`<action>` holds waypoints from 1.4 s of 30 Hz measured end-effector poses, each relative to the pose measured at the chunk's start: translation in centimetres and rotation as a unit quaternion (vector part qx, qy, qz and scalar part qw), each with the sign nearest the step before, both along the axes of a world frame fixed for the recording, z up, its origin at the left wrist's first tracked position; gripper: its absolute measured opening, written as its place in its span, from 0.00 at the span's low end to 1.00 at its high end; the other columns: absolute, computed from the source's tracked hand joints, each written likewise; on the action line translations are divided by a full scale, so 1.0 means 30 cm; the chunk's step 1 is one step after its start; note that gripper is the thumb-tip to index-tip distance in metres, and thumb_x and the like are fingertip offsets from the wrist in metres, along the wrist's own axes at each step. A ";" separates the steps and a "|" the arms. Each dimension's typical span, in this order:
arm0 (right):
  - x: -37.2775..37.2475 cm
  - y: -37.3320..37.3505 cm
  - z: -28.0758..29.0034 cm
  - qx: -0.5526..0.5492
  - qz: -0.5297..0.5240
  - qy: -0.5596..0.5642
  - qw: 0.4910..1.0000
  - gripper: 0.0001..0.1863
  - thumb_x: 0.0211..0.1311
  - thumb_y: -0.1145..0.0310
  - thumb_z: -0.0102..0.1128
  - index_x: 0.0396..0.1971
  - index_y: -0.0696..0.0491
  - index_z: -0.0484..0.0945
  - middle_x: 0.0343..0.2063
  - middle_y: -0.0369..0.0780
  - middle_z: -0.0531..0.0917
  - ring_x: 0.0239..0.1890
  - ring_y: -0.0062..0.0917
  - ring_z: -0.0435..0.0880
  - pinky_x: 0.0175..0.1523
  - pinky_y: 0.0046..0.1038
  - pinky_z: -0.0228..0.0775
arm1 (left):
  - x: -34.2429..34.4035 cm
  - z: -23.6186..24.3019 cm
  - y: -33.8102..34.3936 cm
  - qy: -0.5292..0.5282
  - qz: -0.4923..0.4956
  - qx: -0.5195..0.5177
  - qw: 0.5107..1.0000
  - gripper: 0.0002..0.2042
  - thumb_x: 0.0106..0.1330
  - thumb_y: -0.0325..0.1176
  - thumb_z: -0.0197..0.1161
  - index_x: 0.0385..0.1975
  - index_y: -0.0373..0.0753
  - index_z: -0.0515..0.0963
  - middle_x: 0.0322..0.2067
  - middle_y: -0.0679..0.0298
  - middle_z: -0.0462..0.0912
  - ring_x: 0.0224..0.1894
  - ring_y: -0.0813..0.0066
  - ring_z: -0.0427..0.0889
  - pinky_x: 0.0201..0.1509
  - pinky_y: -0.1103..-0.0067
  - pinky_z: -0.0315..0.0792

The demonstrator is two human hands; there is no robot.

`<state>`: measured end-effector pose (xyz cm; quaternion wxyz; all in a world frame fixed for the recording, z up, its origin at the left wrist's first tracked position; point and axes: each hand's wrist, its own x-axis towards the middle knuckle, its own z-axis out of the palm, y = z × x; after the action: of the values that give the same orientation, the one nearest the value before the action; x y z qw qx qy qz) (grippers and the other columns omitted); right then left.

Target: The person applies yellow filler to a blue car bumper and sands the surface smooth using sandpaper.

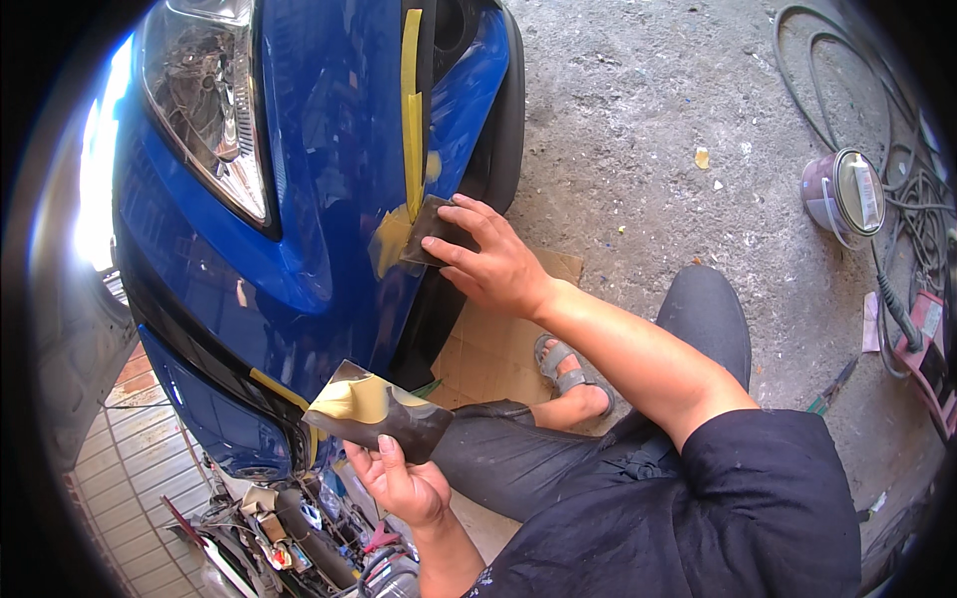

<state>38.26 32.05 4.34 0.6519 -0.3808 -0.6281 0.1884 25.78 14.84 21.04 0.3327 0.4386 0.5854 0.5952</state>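
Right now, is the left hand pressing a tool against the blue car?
No, the left hand holds a putty-smeared board away; the right hand presses a spreader on the car.

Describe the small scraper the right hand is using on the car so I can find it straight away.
Start at the blue car bumper and follow the yellow tape strip down beside the wheel arch. At its lower end, the right hand presses a small dark spreader flat onto a yellowish putty patch. It is smaller than the putty-smeared board in the left hand.
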 end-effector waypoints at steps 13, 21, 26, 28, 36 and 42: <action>-0.024 -0.039 -0.057 0.001 -0.044 -0.078 0.996 0.22 0.46 0.72 0.65 0.45 0.43 0.78 0.52 0.42 0.73 0.59 0.43 0.68 0.61 0.45 0.63 | -0.001 -0.008 0.003 -0.013 0.004 -0.008 1.000 0.23 0.69 0.22 0.48 0.64 0.36 0.59 0.59 0.54 0.70 0.59 0.62 0.71 0.66 0.65 0.64; 0.055 -0.134 -0.027 -0.069 0.018 -0.022 0.997 0.23 0.47 0.72 0.67 0.47 0.47 0.79 0.53 0.43 0.73 0.58 0.41 0.70 0.62 0.41 0.63 | 0.028 -0.006 0.040 -0.072 -0.010 -0.030 0.997 0.23 0.68 0.21 0.48 0.64 0.36 0.59 0.59 0.55 0.70 0.60 0.63 0.70 0.67 0.65 0.62; 0.159 -0.243 0.153 -0.098 0.510 0.316 0.794 0.17 0.55 0.69 0.67 0.46 0.51 0.82 0.50 0.45 0.77 0.54 0.34 0.76 0.60 0.32 0.65 | 0.036 -0.014 0.076 -0.138 -0.032 -0.033 0.989 0.23 0.69 0.22 0.49 0.65 0.38 0.60 0.60 0.57 0.70 0.61 0.64 0.70 0.68 0.65 0.60; 0.136 -0.266 0.103 -0.083 0.470 0.239 0.846 0.14 0.54 0.70 0.67 0.42 0.51 0.84 0.49 0.45 0.78 0.55 0.36 0.75 0.59 0.35 0.66 | 0.048 -0.002 0.088 -0.150 -0.031 -0.020 0.988 0.23 0.69 0.22 0.49 0.65 0.39 0.60 0.60 0.57 0.70 0.61 0.64 0.70 0.68 0.66 0.60; 0.022 -0.173 0.156 -0.172 0.125 0.196 0.957 0.24 0.58 0.63 0.62 0.53 0.58 0.73 0.53 0.50 0.74 0.58 0.44 0.71 0.62 0.38 0.63 | 0.024 0.055 0.067 -0.079 -0.014 0.034 0.996 0.25 0.67 0.20 0.49 0.65 0.37 0.59 0.60 0.56 0.69 0.61 0.62 0.69 0.68 0.65 0.59; -0.046 -0.108 0.218 -0.156 0.096 0.286 0.941 0.24 0.61 0.63 0.60 0.54 0.60 0.71 0.55 0.52 0.71 0.59 0.45 0.69 0.64 0.38 0.60 | 0.012 0.041 0.041 -0.075 -0.020 0.020 0.997 0.24 0.69 0.22 0.49 0.66 0.37 0.58 0.61 0.57 0.68 0.61 0.63 0.69 0.67 0.65 0.62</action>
<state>36.89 28.80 10.87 0.7152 -0.3461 -0.4114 0.4465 26.15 16.07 22.28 0.3789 0.4106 0.5376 0.6315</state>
